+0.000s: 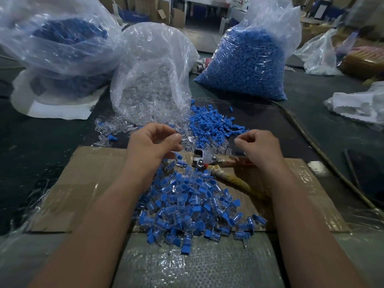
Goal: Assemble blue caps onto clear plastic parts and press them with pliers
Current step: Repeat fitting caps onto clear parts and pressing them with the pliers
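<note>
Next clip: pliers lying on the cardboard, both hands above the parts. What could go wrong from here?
1. The finished pile reaches up to the pliers and close to the loose caps; unpressed pieces could get mixed in.
2. The open bag of clear parts spills toward the caps; more may slide out.
3. The pliers' handles lie under the right hand, which could knock them.

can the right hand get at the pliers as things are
Probably yes. The pliers lie uncovered on the cardboard, with their handles close beside the right hand and nothing over them. Its fingers are curled, perhaps pinching a small part, so they may need emptying first.
</note>
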Tool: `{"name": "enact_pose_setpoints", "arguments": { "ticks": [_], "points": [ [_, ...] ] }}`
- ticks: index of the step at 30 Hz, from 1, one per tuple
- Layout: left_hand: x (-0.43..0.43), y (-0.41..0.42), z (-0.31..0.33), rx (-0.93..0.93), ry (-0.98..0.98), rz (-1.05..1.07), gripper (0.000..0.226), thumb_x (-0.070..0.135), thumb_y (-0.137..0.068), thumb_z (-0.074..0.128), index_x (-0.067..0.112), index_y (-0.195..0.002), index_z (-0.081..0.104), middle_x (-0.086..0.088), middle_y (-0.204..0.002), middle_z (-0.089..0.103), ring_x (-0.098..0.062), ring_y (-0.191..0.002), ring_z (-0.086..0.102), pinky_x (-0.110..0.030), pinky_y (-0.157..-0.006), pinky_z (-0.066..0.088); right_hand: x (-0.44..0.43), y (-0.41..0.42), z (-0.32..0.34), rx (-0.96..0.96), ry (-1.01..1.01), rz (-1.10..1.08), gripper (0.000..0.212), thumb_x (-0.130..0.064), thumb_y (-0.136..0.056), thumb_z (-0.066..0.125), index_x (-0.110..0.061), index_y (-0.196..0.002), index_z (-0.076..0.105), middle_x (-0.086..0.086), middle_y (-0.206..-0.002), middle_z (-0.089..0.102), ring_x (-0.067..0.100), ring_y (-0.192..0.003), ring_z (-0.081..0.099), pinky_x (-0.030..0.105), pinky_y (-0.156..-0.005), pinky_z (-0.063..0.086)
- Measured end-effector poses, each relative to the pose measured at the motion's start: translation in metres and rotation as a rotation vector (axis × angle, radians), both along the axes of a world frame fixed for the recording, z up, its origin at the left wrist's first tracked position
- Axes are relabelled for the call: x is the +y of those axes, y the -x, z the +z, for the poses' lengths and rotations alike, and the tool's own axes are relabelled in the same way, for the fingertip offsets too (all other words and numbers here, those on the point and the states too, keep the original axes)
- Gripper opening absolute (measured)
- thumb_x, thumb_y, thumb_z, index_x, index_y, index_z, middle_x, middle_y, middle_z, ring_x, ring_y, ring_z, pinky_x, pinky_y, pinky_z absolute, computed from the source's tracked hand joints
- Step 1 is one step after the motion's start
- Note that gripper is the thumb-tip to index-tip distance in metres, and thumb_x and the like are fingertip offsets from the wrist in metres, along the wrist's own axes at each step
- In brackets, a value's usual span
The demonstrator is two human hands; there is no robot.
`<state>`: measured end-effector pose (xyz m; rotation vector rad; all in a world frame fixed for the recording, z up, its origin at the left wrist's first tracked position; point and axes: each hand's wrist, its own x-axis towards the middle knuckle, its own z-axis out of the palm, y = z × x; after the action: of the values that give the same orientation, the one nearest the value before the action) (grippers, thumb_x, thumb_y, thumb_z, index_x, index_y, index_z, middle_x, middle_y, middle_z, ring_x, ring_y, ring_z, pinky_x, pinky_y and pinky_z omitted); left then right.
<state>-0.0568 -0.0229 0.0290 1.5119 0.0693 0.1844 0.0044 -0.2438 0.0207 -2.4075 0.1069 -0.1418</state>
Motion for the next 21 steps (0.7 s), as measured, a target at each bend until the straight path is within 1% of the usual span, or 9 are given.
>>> {"name": "enact_pose_setpoints", "arguments": {
  "ticks": [2, 5, 8, 10, 12, 14, 17, 20, 21],
  "points": [
    [-0.003, 0.001, 0.000, 0.009, 0.079, -0.032, 0.009, 0.002, -0.081, 0.060, 0.010, -0.083, 0.058, -0.002, -0.073, 0.064, -0.008, -0.061, 0.066, -0.018, -0.057, 0.054, 0.008, -0.008, 0.006, 0.011, 0.062, 0.044, 0.008, -0.024, -0.087, 0.060, -0.025, -0.079, 0.063, -0.015, -0.072, 0.057, -0.001, -0.065, 0.050, 0.021, -0.056, 0.039],
    [-0.005, 0.002, -0.002, -0.022, -0.014, -0.038, 0.012, 0.001, -0.080, 0.062, 0.012, -0.083, 0.058, -0.003, -0.075, 0.063, -0.004, -0.059, 0.064, -0.013, -0.057, 0.051, 0.020, -0.022, 0.011, 0.031, 0.138, 0.110, 0.013, -0.022, -0.089, 0.057, -0.019, -0.095, 0.068, -0.005, -0.090, 0.063, 0.004, -0.070, 0.052, 0.027, -0.066, 0.042],
    [-0.007, 0.002, -0.002, -0.010, -0.021, -0.028, 0.015, 0.002, -0.075, 0.067, 0.013, -0.082, 0.059, 0.001, -0.071, 0.064, -0.002, -0.056, 0.063, -0.011, -0.055, 0.049, 0.029, -0.036, 0.009, 0.054, 0.204, 0.149, 0.024, -0.019, -0.091, 0.052, -0.014, -0.110, 0.066, 0.004, -0.118, 0.062, 0.015, -0.092, 0.055, 0.028, -0.075, 0.042],
    [-0.007, 0.001, -0.002, 0.003, -0.003, -0.015, 0.015, 0.004, -0.073, 0.069, 0.012, -0.081, 0.059, 0.004, -0.065, 0.065, -0.002, -0.055, 0.063, -0.011, -0.053, 0.048, 0.032, -0.044, 0.004, 0.090, 0.247, 0.145, 0.032, -0.017, -0.092, 0.048, -0.015, -0.123, 0.058, 0.008, -0.134, 0.051, 0.023, -0.112, 0.052, 0.032, -0.086, 0.041],
    [-0.007, 0.001, -0.002, -0.006, -0.011, -0.017, 0.014, 0.005, -0.071, 0.070, 0.010, -0.078, 0.060, 0.005, -0.060, 0.065, -0.003, -0.054, 0.063, -0.011, -0.053, 0.049, 0.032, -0.049, 0.000, 0.144, 0.293, 0.143, 0.041, -0.012, -0.091, 0.046, -0.018, -0.131, 0.051, 0.009, -0.141, 0.043, 0.028, -0.121, 0.045, 0.036, -0.095, 0.042],
    [-0.007, 0.001, -0.003, -0.021, -0.027, -0.028, 0.013, 0.003, -0.070, 0.070, 0.011, -0.077, 0.061, 0.004, -0.064, 0.066, -0.003, -0.058, 0.063, -0.012, -0.056, 0.050, 0.032, -0.050, -0.002, 0.164, 0.320, 0.163, 0.041, -0.007, -0.089, 0.047, -0.018, -0.128, 0.055, 0.008, -0.135, 0.050, 0.027, -0.120, 0.047, 0.036, -0.096, 0.043],
    [-0.006, 0.000, -0.005, -0.036, -0.059, -0.044, 0.022, -0.003, -0.070, 0.071, 0.016, -0.078, 0.064, 0.003, -0.074, 0.066, 0.001, -0.064, 0.062, -0.010, -0.061, 0.050, 0.032, -0.048, 0.000, 0.153, 0.280, 0.166, 0.034, -0.003, -0.085, 0.053, -0.016, -0.115, 0.064, 0.008, -0.121, 0.061, 0.022, -0.105, 0.056, 0.029, -0.082, 0.044],
    [-0.007, -0.001, -0.006, -0.046, -0.079, -0.030, 0.026, -0.003, -0.069, 0.072, 0.019, -0.079, 0.064, 0.006, -0.076, 0.065, 0.004, -0.066, 0.061, -0.009, -0.063, 0.049, 0.030, -0.048, 0.001, 0.148, 0.252, 0.162, 0.021, -0.002, -0.083, 0.057, -0.020, -0.085, 0.066, 0.006, -0.108, 0.064, 0.015, -0.086, 0.055, 0.028, -0.071, 0.044],
    [-0.007, -0.001, -0.007, -0.044, -0.079, -0.015, 0.026, -0.003, -0.069, 0.072, 0.020, -0.079, 0.064, 0.006, -0.077, 0.065, 0.003, -0.066, 0.060, -0.009, -0.063, 0.049, 0.029, -0.048, 0.002, 0.150, 0.243, 0.163, 0.023, -0.001, -0.083, 0.057, -0.022, -0.076, 0.063, 0.006, -0.103, 0.064, 0.013, -0.080, 0.055, 0.028, -0.069, 0.044]
  ]
}}
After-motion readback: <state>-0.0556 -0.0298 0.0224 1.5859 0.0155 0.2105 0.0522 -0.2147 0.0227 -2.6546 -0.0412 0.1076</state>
